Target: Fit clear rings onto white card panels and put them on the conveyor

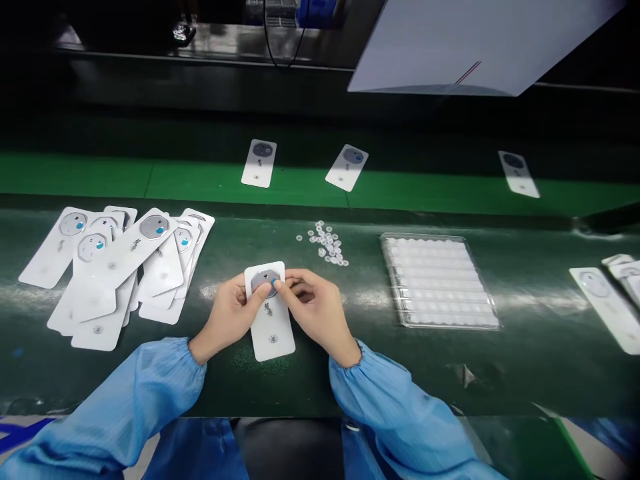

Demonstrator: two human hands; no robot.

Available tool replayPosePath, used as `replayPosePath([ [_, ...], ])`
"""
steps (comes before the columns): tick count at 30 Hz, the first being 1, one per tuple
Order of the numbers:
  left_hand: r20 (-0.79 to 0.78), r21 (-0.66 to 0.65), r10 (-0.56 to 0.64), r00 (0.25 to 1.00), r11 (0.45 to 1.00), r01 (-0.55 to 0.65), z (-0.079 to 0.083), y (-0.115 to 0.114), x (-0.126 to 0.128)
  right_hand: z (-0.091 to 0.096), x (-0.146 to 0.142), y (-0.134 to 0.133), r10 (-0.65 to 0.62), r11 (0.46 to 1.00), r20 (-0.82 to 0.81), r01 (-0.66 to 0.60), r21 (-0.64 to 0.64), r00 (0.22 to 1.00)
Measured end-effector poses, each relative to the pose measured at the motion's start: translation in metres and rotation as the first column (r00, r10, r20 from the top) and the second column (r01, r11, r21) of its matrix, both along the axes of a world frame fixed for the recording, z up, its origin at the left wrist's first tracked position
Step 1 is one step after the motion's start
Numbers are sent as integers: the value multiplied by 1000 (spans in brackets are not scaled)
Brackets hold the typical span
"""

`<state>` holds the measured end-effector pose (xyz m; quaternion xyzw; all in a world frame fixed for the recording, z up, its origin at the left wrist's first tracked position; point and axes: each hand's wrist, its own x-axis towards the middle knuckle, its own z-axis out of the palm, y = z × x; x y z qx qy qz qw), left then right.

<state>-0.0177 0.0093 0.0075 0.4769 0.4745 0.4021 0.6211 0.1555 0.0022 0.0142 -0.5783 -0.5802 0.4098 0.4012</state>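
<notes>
A white card (273, 327) with a grey round patch and a small blue tab near its top lies on the dark green bench in front of me. My left hand (227, 319) grips the card's left edge, thumb over the patch. My right hand (315, 308) is closed in a pinch at the blue tab on the patch. Both arms wear light blue sleeves.
A fanned pile of similar white cards (120, 270) lies to the left. Several small clear round pieces (327, 243) sit just beyond the hands. A clear plastic tray (437, 280) rests to the right, more cards (607, 297) at the far right. Three cards (259, 163) ride the green belt behind.
</notes>
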Motion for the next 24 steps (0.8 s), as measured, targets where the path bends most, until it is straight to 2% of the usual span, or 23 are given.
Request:
replayPosePath([
  [3, 5, -23, -3, 1000, 1000, 3, 1, 0, 1, -2, 2, -5, -20, 967, 285, -53, 248, 958],
  [5, -2, -24, -1, 1000, 1000, 1, 2, 0, 1, -4, 3, -7, -55, 928, 421, -110, 357, 906],
  [8, -8, -6, -8, 1000, 1000, 8, 1, 0, 1, -8, 2, -8, -90, 887, 515, -166, 430, 853],
  [12, -15, 9, -18, 1000, 1000, 18, 0, -1, 0, -8, 0, -7, -107, 882, 505, -153, 446, 856],
  [16, -7, -4, -9, 1000, 1000, 9, -1, 1, 0, -3, -2, -4, -39, 929, 364, -100, 356, 931],
  [19, 3, -19, 0, 1000, 1000, 0, 1, 3, -1, 2, -6, 2, 30, 984, 69, -42, 174, 997],
  [22, 25, -57, 5, 1000, 998, -4, 4, 4, -2, 8, -4, 8, 34, 999, -230, -38, -12, 973],
  [24, 40, -96, 10, 999, 995, -6, 8, 5, -3, 15, 14, 2, -21, 995, -336, -12, -96, 941],
])
